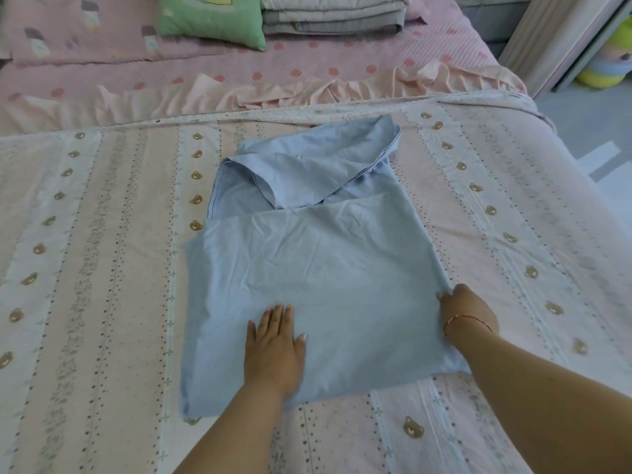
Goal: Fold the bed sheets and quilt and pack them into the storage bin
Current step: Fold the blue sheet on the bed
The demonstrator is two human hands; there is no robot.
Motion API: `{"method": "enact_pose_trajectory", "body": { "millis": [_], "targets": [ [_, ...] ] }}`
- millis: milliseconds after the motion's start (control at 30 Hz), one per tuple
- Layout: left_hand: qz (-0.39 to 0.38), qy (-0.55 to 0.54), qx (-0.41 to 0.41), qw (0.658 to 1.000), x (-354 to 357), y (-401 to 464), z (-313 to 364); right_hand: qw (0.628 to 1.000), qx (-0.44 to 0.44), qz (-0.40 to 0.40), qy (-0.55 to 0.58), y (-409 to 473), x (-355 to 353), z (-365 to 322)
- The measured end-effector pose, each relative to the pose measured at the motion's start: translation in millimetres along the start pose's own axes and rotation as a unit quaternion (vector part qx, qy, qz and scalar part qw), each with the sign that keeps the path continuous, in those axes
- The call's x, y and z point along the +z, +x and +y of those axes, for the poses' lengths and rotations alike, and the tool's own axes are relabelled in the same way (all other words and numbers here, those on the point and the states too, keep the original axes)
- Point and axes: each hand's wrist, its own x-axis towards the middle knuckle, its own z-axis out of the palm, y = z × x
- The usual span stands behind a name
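A light blue sheet [307,261] lies partly folded in the middle of the bed, on top of a pink and white bear-print quilt [102,268]. Its far end is bunched and turned over on itself. My left hand [275,347] presses flat on the near part of the blue sheet, fingers straight. My right hand [466,313] grips the sheet's right edge, fingers curled around the fabric, a thin red bracelet on the wrist. No storage bin is in view.
A pink ruffled sheet [307,73] with dots covers the far half of the bed. A green pillow [212,18] and a stack of folded grey bedding [331,15] lie at the head. The bed's right edge drops to a pale floor [598,131].
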Motion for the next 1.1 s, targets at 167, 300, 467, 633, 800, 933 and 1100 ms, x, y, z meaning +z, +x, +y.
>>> {"method": "enact_pose_trajectory", "body": {
  "millis": [167,300,467,633,800,933,1100],
  "targets": [
    [0.008,-0.002,0.003,1.0,1.2,-16.6,2.4,0.999,0.044,0.006,0.03,-9.3,-2.7,16.8],
    [0.022,0.017,-0.015,1.0,8.6,-41.1,1.5,0.992,-0.056,0.072,-0.086,-40.8,4.4,13.1],
    [-0.02,0.024,0.035,0.999,29.3,-59.1,14.6,0.938,-0.318,-0.063,-0.121,-95.3,46.2,-12.5],
    [0.046,-0.036,-0.088,0.994,37.0,-70.4,8.0,0.973,-0.208,-0.076,-0.069,-122.3,60.1,-4.8],
    [0.03,-0.407,-0.366,0.836,23.6,-69.6,20.3,0.957,0.173,-0.095,0.212,-134.6,37.8,-8.3],
    [0.022,-0.744,-0.472,0.472,22.7,-56.0,17.6,0.767,0.297,-0.152,0.548,-114.8,72.1,-2.0],
    [0.077,-0.796,-0.45,0.397,19.3,-46.3,7.2,0.657,0.309,-0.147,0.672,-110.7,57.3,-10.9]
  ]
}}
